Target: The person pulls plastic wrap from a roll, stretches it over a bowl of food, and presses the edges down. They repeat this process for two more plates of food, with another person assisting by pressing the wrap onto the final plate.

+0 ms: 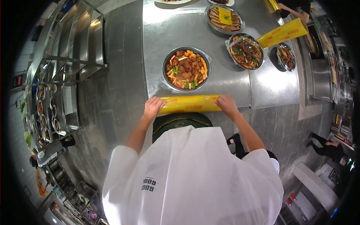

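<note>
A yellow roll of plastic film [191,104] with red print lies level along the near edge of the steel table. My left hand [153,107] grips its left end with the fingers curled. At the right end, my right hand [227,104] has its fingers pressed onto the film. Just beyond the roll stands a round black-rimmed pan [186,69] of braised meat and vegetables, with clear film showing around its rim.
On the steel table [221,86] are a film-covered pan [245,51], a smaller covered bowl [286,57] and a meat platter [225,19]. Another person's arm [298,13] is near a second yellow roll [283,33]. A metal rack [67,62] stands left.
</note>
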The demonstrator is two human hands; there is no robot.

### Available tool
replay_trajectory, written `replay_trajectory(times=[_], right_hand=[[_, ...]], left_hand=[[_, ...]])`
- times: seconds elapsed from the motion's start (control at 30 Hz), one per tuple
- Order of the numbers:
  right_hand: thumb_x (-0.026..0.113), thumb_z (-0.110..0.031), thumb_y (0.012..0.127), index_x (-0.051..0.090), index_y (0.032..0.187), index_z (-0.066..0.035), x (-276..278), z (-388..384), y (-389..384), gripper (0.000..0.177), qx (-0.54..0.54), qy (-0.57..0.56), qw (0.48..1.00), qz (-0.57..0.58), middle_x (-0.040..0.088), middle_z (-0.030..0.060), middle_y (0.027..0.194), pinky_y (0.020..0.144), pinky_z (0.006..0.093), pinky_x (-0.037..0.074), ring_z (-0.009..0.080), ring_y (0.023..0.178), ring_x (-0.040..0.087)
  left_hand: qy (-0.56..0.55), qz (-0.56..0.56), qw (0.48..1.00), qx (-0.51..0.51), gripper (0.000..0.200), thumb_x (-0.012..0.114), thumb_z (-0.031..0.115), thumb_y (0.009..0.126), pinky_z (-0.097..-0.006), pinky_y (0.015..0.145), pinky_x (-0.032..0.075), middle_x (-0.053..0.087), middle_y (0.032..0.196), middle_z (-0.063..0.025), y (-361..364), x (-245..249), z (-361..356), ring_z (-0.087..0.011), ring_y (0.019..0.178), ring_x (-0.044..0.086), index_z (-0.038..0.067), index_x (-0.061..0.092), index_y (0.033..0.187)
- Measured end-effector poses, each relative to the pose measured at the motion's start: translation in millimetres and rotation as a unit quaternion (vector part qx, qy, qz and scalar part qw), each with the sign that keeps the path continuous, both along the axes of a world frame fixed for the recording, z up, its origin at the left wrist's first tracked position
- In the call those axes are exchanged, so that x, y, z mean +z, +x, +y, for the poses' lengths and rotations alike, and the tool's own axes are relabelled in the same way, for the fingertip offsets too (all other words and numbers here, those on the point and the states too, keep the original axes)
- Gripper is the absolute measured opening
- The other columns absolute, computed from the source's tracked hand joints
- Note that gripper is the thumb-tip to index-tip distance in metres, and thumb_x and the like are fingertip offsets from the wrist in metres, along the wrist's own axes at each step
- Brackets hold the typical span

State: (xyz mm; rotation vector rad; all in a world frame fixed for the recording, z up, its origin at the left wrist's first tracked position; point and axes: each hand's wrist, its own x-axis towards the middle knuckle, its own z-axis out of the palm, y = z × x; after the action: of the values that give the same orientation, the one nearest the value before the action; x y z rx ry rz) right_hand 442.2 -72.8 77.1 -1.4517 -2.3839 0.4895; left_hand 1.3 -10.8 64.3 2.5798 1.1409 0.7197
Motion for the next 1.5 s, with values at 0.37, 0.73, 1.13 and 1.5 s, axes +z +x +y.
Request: replay_trajectory(times=[0.37,0.73,1.13,1.5], right_hand=[[0.069,-0.024,0.098,0.052,0.086,-0.008,29.0,-26.3,-6.3,0.026,0.064,0.011,0.998,0.016,0.058,0.0101,0.077,0.055,0.0442,0.050,0.0324,0.066,0.063],[0.072,-0.024,0.096,0.049,0.079,-0.009,94.6,-54.3,2.2,0.032,0.153,-0.013,0.988,0.006,0.055,0.0099,0.074,0.058,0.0398,0.054,0.0286,0.066,0.063],[0.081,-0.022,0.086,0.054,0.078,-0.010,183.3,-49.4,1.6,0.031,0.157,0.112,0.981,0.013,0.047,0.0031,0.069,0.053,0.0348,0.046,0.0214,0.060,0.054],[0.084,-0.024,0.081,0.052,0.077,-0.009,257.8,-63.5,1.6,0.035,0.193,0.167,0.967,-0.010,0.041,-0.0006,0.066,0.049,0.0284,0.039,0.0151,0.057,0.047]], left_hand=[[-0.025,0.038,0.995,-0.086,0.031,0.080,0.022,0.087,-0.0383,0.061,0.054,0.057,0.076,-0.0070,-20.0,39.8,-31.6,-0.0254,0.070,0.064,0.009,0.053,0.078],[0.016,0.061,0.993,-0.101,0.042,0.081,0.028,0.085,-0.0368,0.052,0.051,0.048,0.072,-0.0053,-35.5,103.2,-72.6,-0.0227,0.063,0.058,0.011,0.045,0.073],[0.082,0.037,0.990,-0.113,0.040,0.083,0.025,0.083,-0.0361,0.047,0.046,0.043,0.067,-0.0042,-34.4,176.9,-80.7,-0.0209,0.055,0.050,0.009,0.047,0.075],[0.156,0.013,0.983,-0.099,0.042,0.083,0.026,0.081,-0.0343,0.045,0.038,0.044,0.068,-0.0040,-53.0,230.0,-86.5,-0.0197,0.054,0.046,0.005,0.047,0.079]])
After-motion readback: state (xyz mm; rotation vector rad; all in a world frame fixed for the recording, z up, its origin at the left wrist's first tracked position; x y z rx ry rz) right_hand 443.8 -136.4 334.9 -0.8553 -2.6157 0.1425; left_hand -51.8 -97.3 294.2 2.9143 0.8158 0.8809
